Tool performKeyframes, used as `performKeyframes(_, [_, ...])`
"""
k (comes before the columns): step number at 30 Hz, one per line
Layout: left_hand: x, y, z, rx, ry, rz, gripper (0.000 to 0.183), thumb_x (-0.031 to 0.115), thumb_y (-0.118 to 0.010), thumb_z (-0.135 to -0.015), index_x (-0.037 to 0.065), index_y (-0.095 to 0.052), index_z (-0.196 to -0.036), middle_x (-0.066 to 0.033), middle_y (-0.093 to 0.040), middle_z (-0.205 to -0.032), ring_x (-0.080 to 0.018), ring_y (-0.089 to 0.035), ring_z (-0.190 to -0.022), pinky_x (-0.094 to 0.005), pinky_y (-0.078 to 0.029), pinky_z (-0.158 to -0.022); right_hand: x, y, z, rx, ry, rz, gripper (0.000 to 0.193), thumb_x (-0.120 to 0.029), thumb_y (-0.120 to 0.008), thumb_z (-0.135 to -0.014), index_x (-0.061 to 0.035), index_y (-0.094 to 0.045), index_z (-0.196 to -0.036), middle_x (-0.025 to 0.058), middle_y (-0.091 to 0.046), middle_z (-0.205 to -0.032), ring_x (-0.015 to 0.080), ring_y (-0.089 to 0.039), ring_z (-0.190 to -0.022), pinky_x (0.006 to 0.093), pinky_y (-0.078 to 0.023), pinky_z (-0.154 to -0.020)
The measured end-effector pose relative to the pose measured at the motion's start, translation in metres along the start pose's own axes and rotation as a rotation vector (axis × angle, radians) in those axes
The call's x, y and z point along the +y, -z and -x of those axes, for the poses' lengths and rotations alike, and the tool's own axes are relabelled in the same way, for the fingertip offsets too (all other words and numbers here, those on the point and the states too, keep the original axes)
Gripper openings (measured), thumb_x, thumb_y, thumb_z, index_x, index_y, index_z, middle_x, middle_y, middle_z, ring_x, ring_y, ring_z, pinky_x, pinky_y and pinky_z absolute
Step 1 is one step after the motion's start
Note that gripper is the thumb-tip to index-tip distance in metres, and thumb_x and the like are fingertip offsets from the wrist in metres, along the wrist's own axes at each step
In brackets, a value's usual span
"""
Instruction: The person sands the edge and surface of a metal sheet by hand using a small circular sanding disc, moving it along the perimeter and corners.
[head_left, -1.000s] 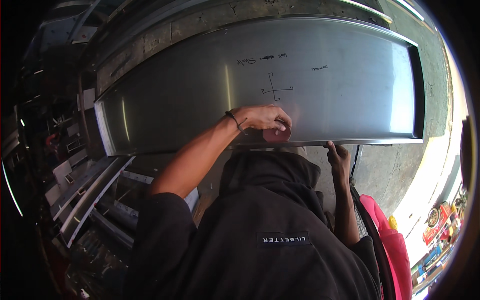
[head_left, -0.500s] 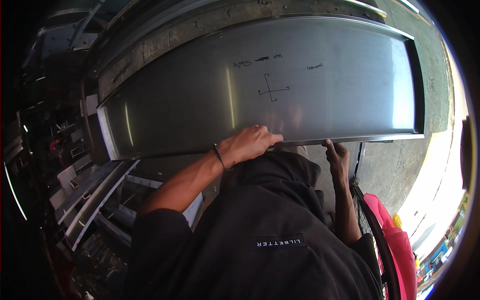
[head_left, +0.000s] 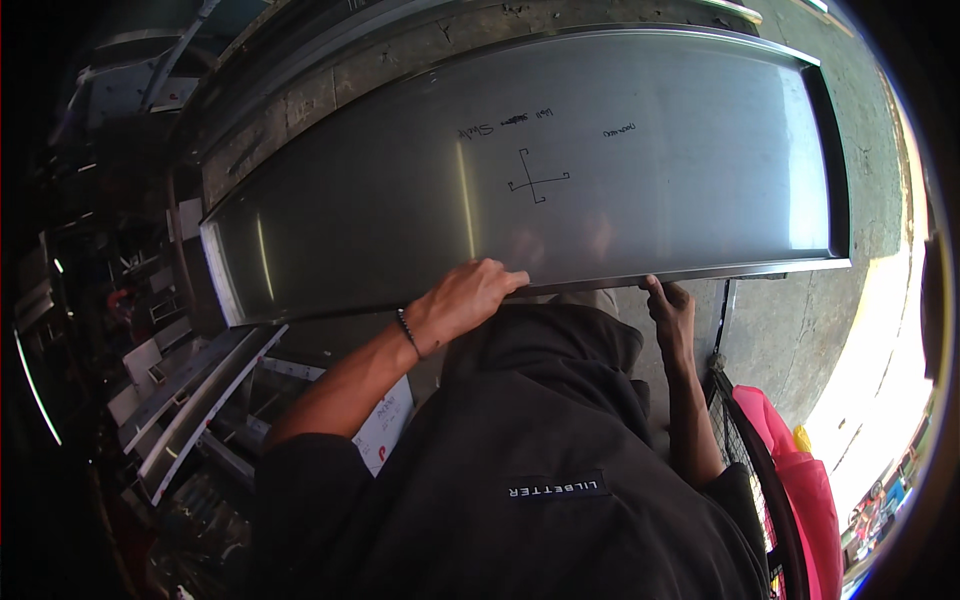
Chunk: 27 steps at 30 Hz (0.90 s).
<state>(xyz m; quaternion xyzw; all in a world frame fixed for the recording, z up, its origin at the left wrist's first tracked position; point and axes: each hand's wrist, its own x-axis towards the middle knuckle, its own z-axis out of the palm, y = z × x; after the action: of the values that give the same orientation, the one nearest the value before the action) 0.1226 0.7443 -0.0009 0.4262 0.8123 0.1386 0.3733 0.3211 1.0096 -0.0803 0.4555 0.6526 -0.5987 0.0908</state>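
A long, shallow sheet-metal shelf panel (head_left: 620, 215) with raised edges lies face up in front of me. Black pen strokes, some writing and a cross-shaped sketch, mark its grey surface. My left hand (head_left: 468, 302), a dark beaded bracelet at its wrist, is closed over the near edge around the panel's middle. Farther right, my right hand (head_left: 674, 310) grips the same edge, its thumb tip at the lip and its fingers partly hidden beneath. Both hands are close to my body.
Metal pieces and strips (head_left: 200, 410) are piled at the lower left in shadow. To my right are a black mesh-sided frame (head_left: 722, 395) and bright pink cloth (head_left: 795, 465). Concrete floor (head_left: 790, 330) runs along the right, sunlit farther out.
My left hand has slid a little left along the near edge. The panel has shifted and tilted slightly in view; my right hand keeps nearly the same place.
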Motion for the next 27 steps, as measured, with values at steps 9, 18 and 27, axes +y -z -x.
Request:
performKeyframes(9, [0.03, -0.002, -0.021, -0.031, 0.04, -0.068, 0.026, -0.001, -0.054, -0.089, 0.007, -0.072, -0.107, -0.0192, -0.07, -0.085, -0.0349, -0.071, -0.083, -0.0449, -0.059, -0.076, 0.003, -0.002, -0.002, 0.008, 0.012, -0.02, 0.052, -0.046, -0.067, -0.095, 0.0051, -0.07, -0.086, -0.0038, -0.042, -0.062, 0.0066, -0.034, -0.057, 0.0291, -0.026, -0.051])
performKeyframes(18, [-0.028, -0.004, 0.051, -0.003, 0.158, -0.146, 0.03, -0.004, -0.055, -0.087, 0.007, -0.072, -0.11, -0.0183, -0.069, -0.081, -0.0356, -0.072, -0.079, -0.0441, -0.061, -0.072, 0.001, -0.001, -0.001, 0.001, 0.003, -0.003, 0.046, -0.042, -0.067, -0.097, 0.0035, -0.07, -0.088, -0.0057, -0.042, -0.062, 0.0047, -0.035, -0.056, 0.0259, -0.026, -0.05])
performKeyframes(27, [0.037, -0.021, -0.022, 0.074, -0.016, -0.026, 0.028, -0.002, -0.051, -0.09, 0.006, -0.069, -0.11, -0.0186, -0.068, -0.086, -0.0353, -0.07, -0.081, -0.0444, -0.058, -0.073, 0.003, 0.001, -0.004, -0.015, 0.031, -0.016, 0.05, -0.043, -0.068, -0.096, 0.006, -0.071, -0.087, -0.0041, -0.042, -0.061, 0.0069, -0.034, -0.056, 0.0285, -0.027, -0.051])
